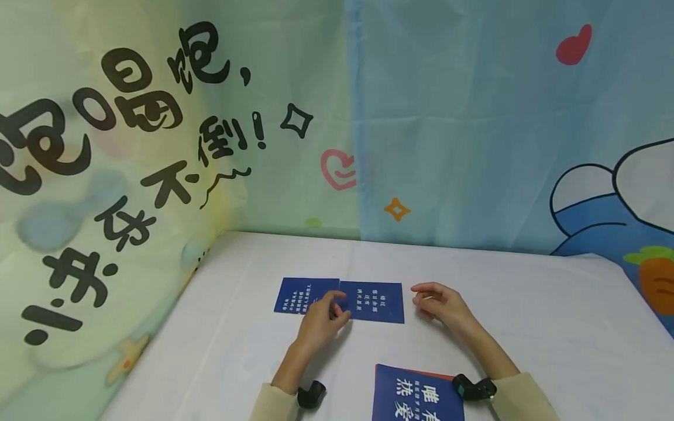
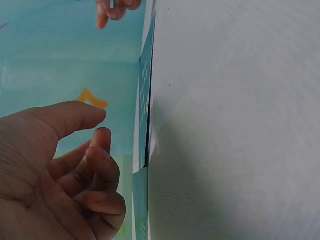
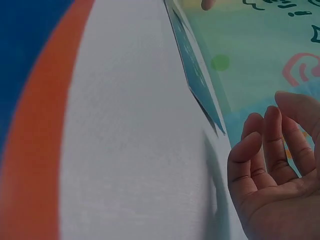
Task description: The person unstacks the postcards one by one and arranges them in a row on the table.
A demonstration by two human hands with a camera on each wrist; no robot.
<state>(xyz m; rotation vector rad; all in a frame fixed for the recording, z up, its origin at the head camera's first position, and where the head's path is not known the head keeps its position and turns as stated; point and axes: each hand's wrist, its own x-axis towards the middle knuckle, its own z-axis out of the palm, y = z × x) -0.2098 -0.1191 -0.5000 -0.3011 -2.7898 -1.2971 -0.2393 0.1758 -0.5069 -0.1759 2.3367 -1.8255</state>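
Note:
Two blue cards with white lettering lie side by side on the white table: the left card [image 1: 295,295] and the right card [image 1: 389,304], their edges meeting. My left hand [image 1: 320,318] hovers over the seam and partly covers the left card. Its fingers are loosely bent with nothing between them, and the left wrist view shows thumb and index finger [image 2: 102,137] apart. Just beyond the right card's right edge is my right hand [image 1: 442,304], fingers loosely curved and holding nothing. In the right wrist view its fingertips [image 3: 250,142] stand beside the card's edge [image 3: 200,82].
Nearer the front, a blue card [image 1: 389,394] with larger white characters lies over something orange-red [image 1: 429,372], close to the right wrist camera [image 1: 474,387]. A printed cloth backdrop [image 1: 447,146] rises behind the white table [image 1: 553,327] and along its left side.

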